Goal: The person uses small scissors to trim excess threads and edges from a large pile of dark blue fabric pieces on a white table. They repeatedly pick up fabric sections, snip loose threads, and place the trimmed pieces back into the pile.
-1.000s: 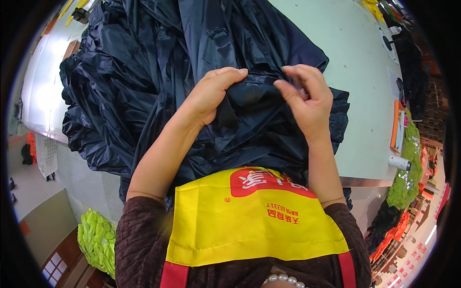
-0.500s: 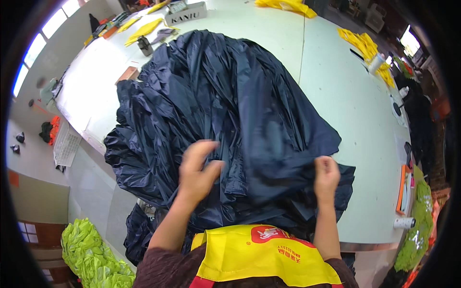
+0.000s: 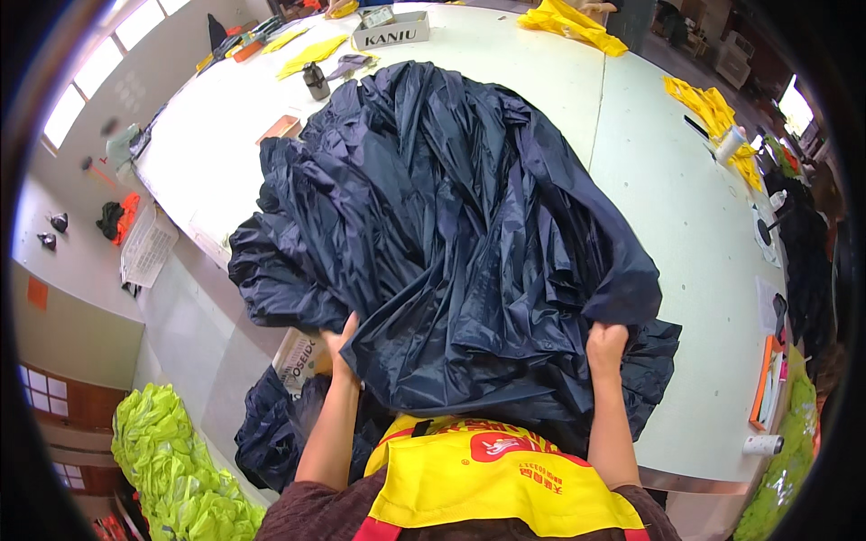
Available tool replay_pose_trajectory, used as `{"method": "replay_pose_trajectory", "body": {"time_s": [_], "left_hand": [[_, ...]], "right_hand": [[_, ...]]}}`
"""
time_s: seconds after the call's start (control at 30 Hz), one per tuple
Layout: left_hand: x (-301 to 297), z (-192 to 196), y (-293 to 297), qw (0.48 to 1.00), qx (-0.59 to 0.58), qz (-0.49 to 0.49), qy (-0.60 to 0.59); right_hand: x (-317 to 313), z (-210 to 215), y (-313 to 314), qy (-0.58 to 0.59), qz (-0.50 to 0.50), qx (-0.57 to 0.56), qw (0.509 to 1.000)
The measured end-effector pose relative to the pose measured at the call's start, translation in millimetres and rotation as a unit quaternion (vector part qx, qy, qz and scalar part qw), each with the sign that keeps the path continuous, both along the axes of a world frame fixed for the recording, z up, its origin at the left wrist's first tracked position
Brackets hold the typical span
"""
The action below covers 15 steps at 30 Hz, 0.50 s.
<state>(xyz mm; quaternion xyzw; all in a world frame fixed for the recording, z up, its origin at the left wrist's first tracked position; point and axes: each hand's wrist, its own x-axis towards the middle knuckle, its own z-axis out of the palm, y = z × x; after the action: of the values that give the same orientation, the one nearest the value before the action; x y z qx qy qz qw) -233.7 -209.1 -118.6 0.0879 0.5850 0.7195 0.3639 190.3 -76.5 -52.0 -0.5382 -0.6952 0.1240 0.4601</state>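
A big heap of shiny dark navy fabric (image 3: 433,234) lies gathered in many folds on the pale table (image 3: 686,298). At its near left edge, my left hand (image 3: 340,350) is closed on the cloth, its fingers partly hidden by a fold. My right hand (image 3: 607,343) grips the near right part of the same fabric in a fist, with a bunched flap hanging over it. Between the two hands the cloth sags toward my yellow apron (image 3: 505,487).
Yellow cloth pieces (image 3: 573,25) lie along the far and right edges. A white box (image 3: 391,32), a dark bottle (image 3: 316,81) and a brick-like block (image 3: 280,128) stand beyond the heap. A thread spool (image 3: 763,444) is near right; lime-green fabric (image 3: 171,460) is piled lower left.
My left hand has moved down and left and taken hold of the fabric's edge. The right hand keeps its grip, slightly lower. The cloth between has shifted and spread; the view has moved slightly.
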Motion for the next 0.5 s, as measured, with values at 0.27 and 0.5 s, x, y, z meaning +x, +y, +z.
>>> {"method": "replay_pose_trajectory", "body": {"time_s": [0.27,0.5], "left_hand": [[-4.9,-39.3,55.2,0.948,-0.012,-0.223,-0.227],[99.3,9.9,181.7,0.945,-0.018,-0.299,-0.128]], "right_hand": [[10.8,0.0,-39.4,0.008,0.017,-0.29,0.957],[53.5,-64.4,-30.1,-0.142,-0.074,-0.252,0.954]]}}
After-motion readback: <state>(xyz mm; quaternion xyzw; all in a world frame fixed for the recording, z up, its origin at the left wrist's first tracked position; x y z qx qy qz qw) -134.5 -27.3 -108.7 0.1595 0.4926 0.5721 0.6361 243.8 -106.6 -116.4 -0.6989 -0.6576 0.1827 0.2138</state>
